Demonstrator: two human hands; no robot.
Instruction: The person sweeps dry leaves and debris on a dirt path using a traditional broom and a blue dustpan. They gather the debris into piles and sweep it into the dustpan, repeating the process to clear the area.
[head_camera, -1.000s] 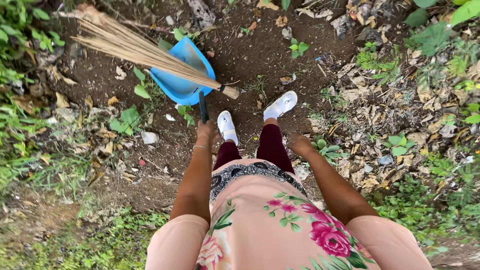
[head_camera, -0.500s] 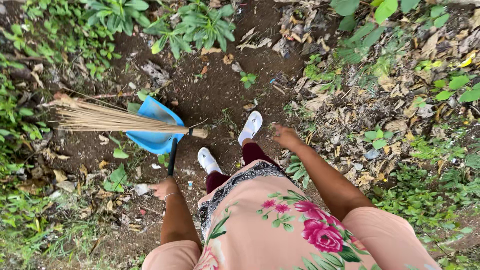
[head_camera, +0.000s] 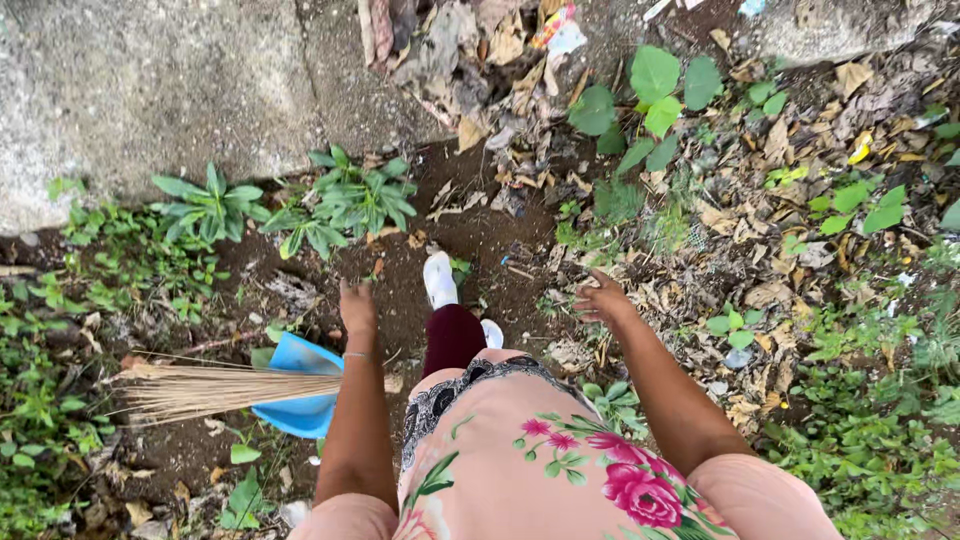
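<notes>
Since the earlier frames the person has stepped forward, so the blue dustpan (head_camera: 300, 385) and the straw broom (head_camera: 215, 392) lying across it now sit behind the left arm, low on the left, and neither hand holds them. What the dustpan contains cannot be told, since the bristles and arm cover most of it. Both hands hang free over the ground: the left hand (head_camera: 357, 308) has its fingers loosely spread and empty, and the right hand (head_camera: 603, 298) is open with fingers apart, above dry leaves (head_camera: 760, 270). A white shoe (head_camera: 438, 280) steps on bare dark soil. Ahead lies a concrete slab (head_camera: 180, 90), green weeds (head_camera: 350, 200) along its edge, and a litter heap (head_camera: 500, 50).
</notes>
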